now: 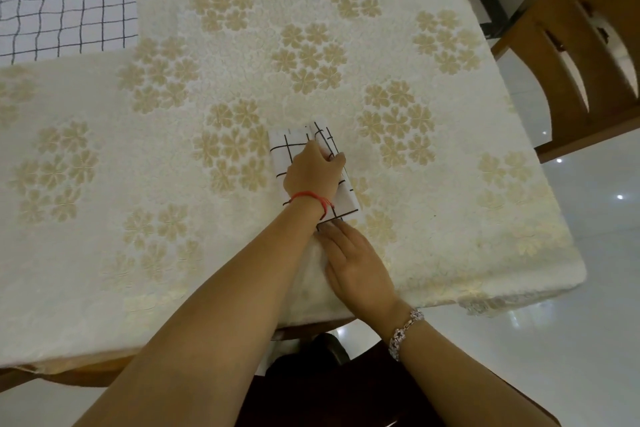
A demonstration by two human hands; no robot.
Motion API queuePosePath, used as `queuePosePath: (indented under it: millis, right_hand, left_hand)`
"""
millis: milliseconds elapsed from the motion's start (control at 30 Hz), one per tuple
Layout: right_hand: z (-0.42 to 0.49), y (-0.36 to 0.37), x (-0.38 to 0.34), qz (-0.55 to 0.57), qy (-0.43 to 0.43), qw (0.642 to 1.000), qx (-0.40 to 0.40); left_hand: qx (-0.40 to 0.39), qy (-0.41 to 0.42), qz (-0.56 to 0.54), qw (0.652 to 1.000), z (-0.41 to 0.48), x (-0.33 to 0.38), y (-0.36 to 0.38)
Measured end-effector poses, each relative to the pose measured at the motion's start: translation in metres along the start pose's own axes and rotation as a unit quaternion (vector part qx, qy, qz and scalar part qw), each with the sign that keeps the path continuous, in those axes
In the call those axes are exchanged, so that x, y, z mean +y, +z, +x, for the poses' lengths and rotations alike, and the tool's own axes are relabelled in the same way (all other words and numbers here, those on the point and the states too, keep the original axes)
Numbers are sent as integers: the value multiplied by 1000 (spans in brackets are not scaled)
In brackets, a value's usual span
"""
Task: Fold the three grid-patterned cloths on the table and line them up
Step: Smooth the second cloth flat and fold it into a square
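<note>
A small folded white cloth with black grid lines [289,146] lies on the table near the front edge, right of centre. My left hand [313,172] grips its far part, fingers curled round a fold. My right hand [353,260] lies flat, its straight fingertips touching the cloth's near edge. Another grid-patterned cloth [65,0] lies spread flat at the far left corner, partly cut off by the frame. I see no third cloth.
The table [173,184] is covered by a cream tablecloth with beige flower clusters. A wooden chair [581,55] stands at the right, beyond the table's right edge. Glossy white floor shows to the right and below.
</note>
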State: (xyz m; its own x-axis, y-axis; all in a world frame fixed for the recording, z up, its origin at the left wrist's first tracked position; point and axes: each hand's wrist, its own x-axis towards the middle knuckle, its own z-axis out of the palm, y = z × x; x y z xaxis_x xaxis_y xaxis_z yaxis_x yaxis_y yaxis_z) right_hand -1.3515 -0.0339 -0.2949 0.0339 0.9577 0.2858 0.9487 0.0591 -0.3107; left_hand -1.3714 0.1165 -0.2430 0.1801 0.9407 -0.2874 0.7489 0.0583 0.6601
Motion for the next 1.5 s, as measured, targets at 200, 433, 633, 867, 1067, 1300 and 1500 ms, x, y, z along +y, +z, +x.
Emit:
queuePosePath:
  millis: [200, 433, 633, 867, 1067, 1300, 1500]
  right_hand:
    - [10, -22, 15, 68, 56, 992, 93]
    - [29, -21, 4, -15, 69, 997, 18]
    - [26, -5, 9, -110, 126, 979, -114]
    - [22, -4, 25, -120, 179, 969, -121]
    - [24, -7, 31, -111, 213, 964, -114]
    - [32, -7, 27, -85, 246, 960, -99]
    - [35, -3, 30, -56, 219, 968, -109]
  left_hand:
    - [38, 90, 25, 995, 8, -8, -7]
    - [-46, 204, 198, 958, 42, -42, -25]
    - [-82, 208, 299, 928, 40, -54, -22]
    - [-6, 203, 347, 916, 24, -59, -17]
    - [27, 184, 340, 922, 3, -69, -13]
    - [95, 185, 337, 918, -22, -81, -15]
    - [98, 186, 325, 922, -44, -93, -19]
